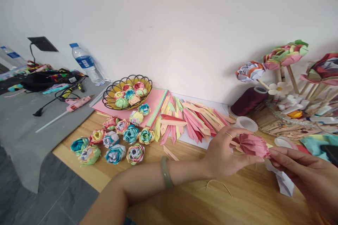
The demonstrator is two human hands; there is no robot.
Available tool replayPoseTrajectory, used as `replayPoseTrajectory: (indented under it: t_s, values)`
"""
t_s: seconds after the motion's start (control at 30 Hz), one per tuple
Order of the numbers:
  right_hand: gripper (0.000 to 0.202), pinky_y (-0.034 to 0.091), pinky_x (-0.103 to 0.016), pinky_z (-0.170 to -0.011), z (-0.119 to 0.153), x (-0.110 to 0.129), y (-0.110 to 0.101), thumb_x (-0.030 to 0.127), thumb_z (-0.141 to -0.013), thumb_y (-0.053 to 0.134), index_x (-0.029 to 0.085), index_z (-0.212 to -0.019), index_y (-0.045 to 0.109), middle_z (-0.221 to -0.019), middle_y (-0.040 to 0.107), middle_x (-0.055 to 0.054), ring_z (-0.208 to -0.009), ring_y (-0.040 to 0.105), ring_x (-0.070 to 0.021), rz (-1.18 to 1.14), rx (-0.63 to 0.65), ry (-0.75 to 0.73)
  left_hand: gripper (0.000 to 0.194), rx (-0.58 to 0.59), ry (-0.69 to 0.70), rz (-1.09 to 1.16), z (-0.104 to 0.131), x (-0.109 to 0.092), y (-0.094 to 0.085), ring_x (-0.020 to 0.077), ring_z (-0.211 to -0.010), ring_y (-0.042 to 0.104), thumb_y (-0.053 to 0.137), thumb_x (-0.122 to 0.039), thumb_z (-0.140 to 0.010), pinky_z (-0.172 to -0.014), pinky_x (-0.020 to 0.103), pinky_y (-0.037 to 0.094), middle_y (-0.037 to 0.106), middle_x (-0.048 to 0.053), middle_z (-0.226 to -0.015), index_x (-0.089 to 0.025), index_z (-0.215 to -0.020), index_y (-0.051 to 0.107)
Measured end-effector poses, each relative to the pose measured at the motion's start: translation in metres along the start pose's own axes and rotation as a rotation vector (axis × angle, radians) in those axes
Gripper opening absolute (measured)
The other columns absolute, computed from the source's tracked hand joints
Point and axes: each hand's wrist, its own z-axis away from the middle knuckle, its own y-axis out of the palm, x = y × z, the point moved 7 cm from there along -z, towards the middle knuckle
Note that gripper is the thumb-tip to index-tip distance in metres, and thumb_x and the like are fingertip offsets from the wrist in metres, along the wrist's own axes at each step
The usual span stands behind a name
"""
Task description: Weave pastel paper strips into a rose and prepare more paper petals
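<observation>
A pink folded-paper flower [254, 145] is held between my two hands above the wooden table. My left hand [224, 153], with a ring on one finger and a bangle [167, 173] on the wrist, grips its left side between thumb and fingers. At its right edge, my right hand [295, 168] pinches the paper with thumb and forefinger. Folded paper strips [190, 119] in pink, red, peach, yellow and green lie just beyond my left hand. Below the flower, a loose yellowish thread [219, 181] curls on the wood, and a folded white paper piece [285, 184] lies near my right hand.
Several finished paper flowers [131, 134] stand left on the table, others in a woven basket [107, 98]. A pink glue gun [76, 104] and a water bottle [86, 63] are farther left. Right are a thread spool [248, 101], a small cup [246, 124] and stemmed paper flowers [286, 55].
</observation>
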Motion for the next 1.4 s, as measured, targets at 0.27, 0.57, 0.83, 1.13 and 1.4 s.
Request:
replayPoseTrajectory:
  t_s: [0.27, 0.57, 0.83, 1.13, 1.4]
  values:
    - [0.037, 0.046, -0.012, -0.043, 0.003, -0.011, 0.008, 0.037, -0.025, 0.084, 0.019, -0.055, 0.070, -0.059, 0.066, -0.003, -0.053, 0.054, -0.0114, -0.189, 0.082, 0.241, 0.053, 0.045, -0.075, 0.066, -0.002, 0.005, 0.002, 0.0199, -0.096, 0.058, 0.073, -0.028, -0.062, -0.078, 0.030, 0.051, 0.056, 0.009, -0.113, -0.020, -0.111, 0.053]
    - [0.038, 0.043, -0.015, -0.038, 0.011, -0.010, 0.011, 0.038, -0.024, 0.084, 0.019, -0.052, 0.067, -0.051, 0.059, -0.001, -0.047, 0.049, -0.0107, -0.205, 0.114, 0.284, 0.055, 0.092, -0.158, 0.159, 0.000, 0.008, 0.008, 0.0205, -0.095, 0.058, 0.074, -0.025, -0.060, -0.078, 0.033, 0.049, 0.058, 0.009, -0.113, -0.020, -0.110, 0.053]
    - [0.035, 0.049, -0.016, -0.044, 0.005, -0.020, 0.010, 0.030, -0.023, 0.085, 0.020, -0.052, 0.066, -0.054, 0.063, -0.002, -0.053, 0.057, -0.0149, -0.264, 0.119, 0.321, 0.055, 0.121, -0.191, 0.189, 0.000, 0.009, 0.009, 0.0212, -0.097, 0.058, 0.074, -0.024, -0.060, -0.079, 0.032, 0.049, 0.059, 0.009, -0.112, -0.021, -0.111, 0.054]
    - [0.035, 0.047, -0.015, -0.043, -0.001, -0.022, 0.008, 0.020, -0.023, 0.083, 0.021, -0.054, 0.068, -0.052, 0.060, 0.001, -0.049, 0.048, -0.0113, -0.248, 0.181, 0.220, 0.057, 0.140, -0.191, 0.197, 0.001, 0.011, 0.011, 0.0214, -0.095, 0.060, 0.075, -0.026, -0.060, -0.080, 0.035, 0.050, 0.059, 0.010, -0.115, -0.021, -0.112, 0.053]
    - [0.031, 0.052, -0.016, -0.049, -0.003, -0.028, 0.004, 0.029, -0.034, 0.084, 0.023, -0.062, 0.072, -0.065, 0.068, -0.002, -0.058, 0.060, -0.0158, -0.305, 0.137, 0.241, 0.056, 0.079, -0.214, 0.224, -0.001, 0.008, 0.007, 0.0219, -0.096, 0.059, 0.076, -0.027, -0.058, -0.080, 0.035, 0.050, 0.059, 0.009, -0.113, -0.020, -0.109, 0.055]
